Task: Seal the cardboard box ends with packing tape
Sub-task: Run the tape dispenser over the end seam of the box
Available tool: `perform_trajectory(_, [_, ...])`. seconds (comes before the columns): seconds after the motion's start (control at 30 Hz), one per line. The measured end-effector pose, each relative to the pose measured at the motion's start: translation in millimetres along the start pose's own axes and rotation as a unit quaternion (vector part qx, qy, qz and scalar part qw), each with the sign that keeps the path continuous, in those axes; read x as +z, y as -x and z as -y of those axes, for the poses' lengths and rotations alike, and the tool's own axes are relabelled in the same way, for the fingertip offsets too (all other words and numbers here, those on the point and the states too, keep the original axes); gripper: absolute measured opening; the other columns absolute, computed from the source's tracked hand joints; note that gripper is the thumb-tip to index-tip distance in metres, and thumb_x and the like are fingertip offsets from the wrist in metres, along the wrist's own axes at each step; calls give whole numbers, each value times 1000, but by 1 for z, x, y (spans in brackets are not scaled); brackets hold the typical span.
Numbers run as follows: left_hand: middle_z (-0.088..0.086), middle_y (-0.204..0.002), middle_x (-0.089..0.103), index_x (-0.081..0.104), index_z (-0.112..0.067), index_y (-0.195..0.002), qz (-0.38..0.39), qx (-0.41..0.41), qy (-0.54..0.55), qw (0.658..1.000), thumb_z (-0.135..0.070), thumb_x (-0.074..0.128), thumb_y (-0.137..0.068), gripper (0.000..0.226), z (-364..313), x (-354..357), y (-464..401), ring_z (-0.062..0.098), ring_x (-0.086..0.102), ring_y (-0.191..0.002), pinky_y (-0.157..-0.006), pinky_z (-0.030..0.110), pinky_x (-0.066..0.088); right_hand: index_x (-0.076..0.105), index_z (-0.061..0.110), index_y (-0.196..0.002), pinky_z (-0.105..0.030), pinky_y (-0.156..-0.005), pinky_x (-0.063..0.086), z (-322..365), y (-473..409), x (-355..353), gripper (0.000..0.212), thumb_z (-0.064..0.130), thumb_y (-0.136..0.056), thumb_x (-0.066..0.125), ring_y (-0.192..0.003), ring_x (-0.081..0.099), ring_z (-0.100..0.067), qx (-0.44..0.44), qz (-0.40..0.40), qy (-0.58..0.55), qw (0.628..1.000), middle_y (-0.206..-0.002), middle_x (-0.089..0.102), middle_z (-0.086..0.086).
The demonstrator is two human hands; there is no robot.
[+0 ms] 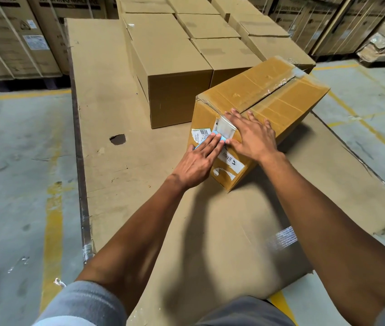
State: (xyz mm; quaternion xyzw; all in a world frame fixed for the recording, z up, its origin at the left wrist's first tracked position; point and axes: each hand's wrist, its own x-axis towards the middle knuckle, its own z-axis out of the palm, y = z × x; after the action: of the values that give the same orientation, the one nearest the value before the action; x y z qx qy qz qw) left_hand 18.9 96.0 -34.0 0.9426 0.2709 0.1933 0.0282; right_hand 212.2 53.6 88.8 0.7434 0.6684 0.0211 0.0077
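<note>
Two hands: both lie flat on the near end of the cardboard box (255, 109), fingers stretched out and pressing, gripping nothing
Left hand (198, 161): fingertips rest on a small blue toothed tape cutter (219, 137) at the lower edge of the clear packing tape (224, 127)
Right hand (250, 135): spread over the top corner where the tape folds from the top face down onto the end
Box position: it sits skewed on the flattened cardboard sheet (106, 109), its near bottom corner pointing toward the person, its far end close to the row of plain cartons (175, 74)
Top seam: tape runs along the centre flaps to the far edge, where it wrinkles
Open room: bare sheet left of the box, marked by one dark hole (117, 139); concrete floor (14, 161) with yellow lines on both sides
Sheet edges: left edge straight with a dark strip; right edge runs diagonally away
Box labels: a white strip reading roughly "BEARPAU", a barcode sticker beside the left fingers; small print unreadable
Background writing: "WASHING MACHINE" on the tall strapped cartons (10, 36) behind
Sleeve: grey fabric (80, 304) on the left arm
</note>
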Motion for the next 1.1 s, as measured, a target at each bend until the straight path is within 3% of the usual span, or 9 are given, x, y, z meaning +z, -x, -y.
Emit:
perform_trajectory(0.1, [16,-178,27,29,-5,-170,7,-6,11,1000,-13,61,-105,73,-2,-2,-1,33,26,-165,-87,45,47,19,45,-166,-71,-123,23,3,2,-3,85,53,-97,68,-161,26,-37,9,-5,-1,1000,-175,24,12])
perform_trajectory(0.37, [18,-174,34,36,-6,-168,10,-6,30,999,-15,59,-107,66,0,-12,-7,36,35,-161,-89,46,51,25,47,-165,-68,-123,26,12,7,-12,82,52,-96,70,-159,32,-35,31,-12,-4,999,-173,29,13])
perform_trajectory(0.47, [22,-170,41,39,-3,-165,15,-8,55,998,-20,53,-106,63,1,-12,-8,41,43,-156,-96,55,58,31,47,-163,-68,-122,29,16,9,-15,84,53,-92,75,-156,37,-35,38,-20,-6,999,-172,34,12])
perform_trajectory(0.53, [22,-171,39,34,-4,-168,43,-1,47,998,-23,50,-108,65,-3,-6,-5,41,41,-157,-99,59,57,31,45,-163,-69,-121,29,18,10,-16,91,53,-87,81,-156,38,-37,42,-16,0,999,-172,34,9])
perform_trajectory(0.7, [16,-175,34,28,-7,-170,63,-17,18,998,-22,55,-109,69,-17,3,1,35,33,-162,-96,54,56,27,44,-164,-70,-121,28,16,10,-12,97,54,-85,82,-156,37,-37,33,-23,12,999,-173,31,8])
perform_trajectory(1.0, [15,-173,38,39,-7,-166,-36,-26,24,999,-15,63,-104,67,-1,-2,29,33,39,-160,-86,47,56,13,42,-167,-72,-120,27,5,5,2,99,67,-89,70,-160,29,-37,11,-25,35,999,-177,20,9])
perform_trajectory(1.1, [17,-169,44,44,-5,-163,-66,-52,106,991,-20,58,-103,64,0,5,40,32,41,-158,-103,52,57,5,35,-169,-71,-122,25,6,7,9,106,64,-90,70,-160,28,-38,0,-43,40,998,-177,21,3])
